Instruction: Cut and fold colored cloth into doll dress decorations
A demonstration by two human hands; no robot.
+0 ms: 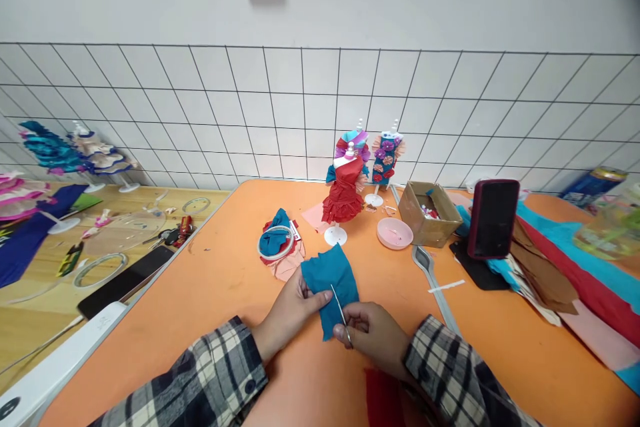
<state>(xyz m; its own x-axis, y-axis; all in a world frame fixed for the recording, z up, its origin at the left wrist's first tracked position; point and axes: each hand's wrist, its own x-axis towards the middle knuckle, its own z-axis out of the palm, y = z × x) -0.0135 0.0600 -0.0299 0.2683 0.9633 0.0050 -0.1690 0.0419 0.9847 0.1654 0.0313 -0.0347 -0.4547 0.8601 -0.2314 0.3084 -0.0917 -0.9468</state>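
A piece of teal fabric [333, 270] is held up over the orange table, its upper edge uneven. My left hand [293, 303] pinches the fabric at its left side, thumb on top. In my right hand [370, 330] is a small pair of scissors [338, 305], fingers closed round the handles. The blades point up and left across the fabric; whether they are apart I cannot make out. A strip of dark red fabric [384, 397] lies below my right wrist.
Beyond the hands stand a mini dress form in red [344, 190], a pink dish [395, 233] and a cardboard box [431, 213]. A hoop with fabric scraps [276, 243] lies left. A propped phone [494, 219] and fabric pieces [580, 253] are at right.
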